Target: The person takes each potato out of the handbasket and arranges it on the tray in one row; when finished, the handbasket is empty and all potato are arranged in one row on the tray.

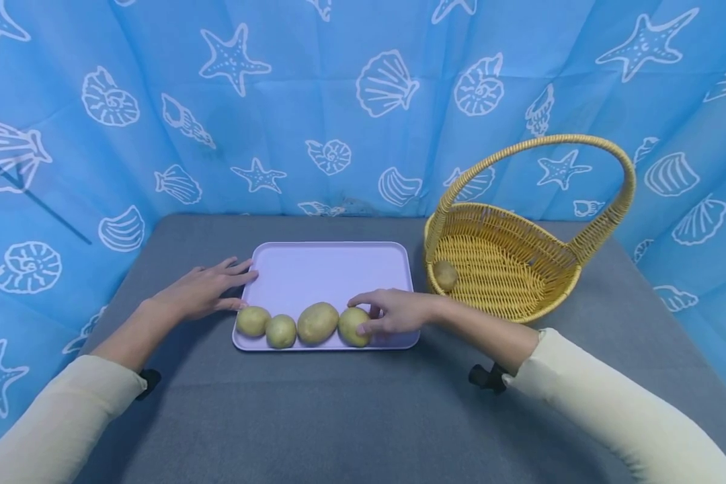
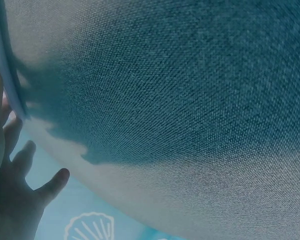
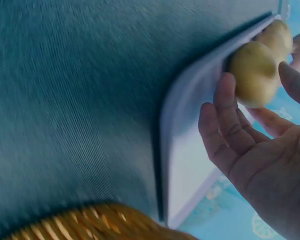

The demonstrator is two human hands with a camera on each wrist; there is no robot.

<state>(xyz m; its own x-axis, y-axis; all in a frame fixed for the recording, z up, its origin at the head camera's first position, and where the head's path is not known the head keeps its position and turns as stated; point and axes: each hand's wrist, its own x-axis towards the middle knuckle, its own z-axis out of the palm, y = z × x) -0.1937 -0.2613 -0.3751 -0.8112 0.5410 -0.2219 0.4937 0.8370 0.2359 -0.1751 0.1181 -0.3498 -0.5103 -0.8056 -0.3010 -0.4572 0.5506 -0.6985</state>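
Several potatoes [image 1: 317, 323] lie in a row along the near side of a pale lilac tray [image 1: 333, 269]. At the row's right end, my right hand [image 1: 393, 311] holds a round potato [image 1: 352, 327] between thumb and fingers. The right wrist view shows this potato [image 3: 254, 75] close to the fingertips, with the other fingers loosely bent beside it. My left hand [image 1: 208, 289] rests at the tray's left edge, fingers spread, its thumb just above the leftmost potato [image 1: 253, 321]. In the left wrist view, the left hand [image 2: 15, 185] shows only at the lower left.
Right of the tray stands a yellow wicker basket [image 1: 520, 296] with a tall arched handle. One small potato [image 1: 445, 275] sits inside at its left. Grey cloth covers the table [image 1: 314, 417]. A blue curtain [image 1: 314, 94] with white shells hangs behind it.
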